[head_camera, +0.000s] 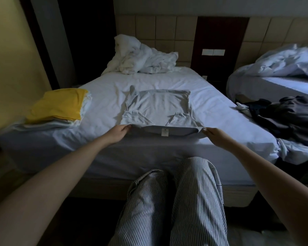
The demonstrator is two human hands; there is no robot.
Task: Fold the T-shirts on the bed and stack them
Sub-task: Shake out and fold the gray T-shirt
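T-shirt [158,103] edge in left hand [120,133], right hand [212,134]

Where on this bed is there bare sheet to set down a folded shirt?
Bare sheet lies between the stack and the shirt, between shirt and duvet, and between shirt and dark clothes. Crowded: the left corner and the right edge.

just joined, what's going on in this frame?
A person is mid-fold on a pale T-shirt lying on the bed, sleeves already turned in. The left hand and right hand each pinch a near corner at the label end. A folded stack, yellow on top, sits left; a dark unfolded heap lies right.
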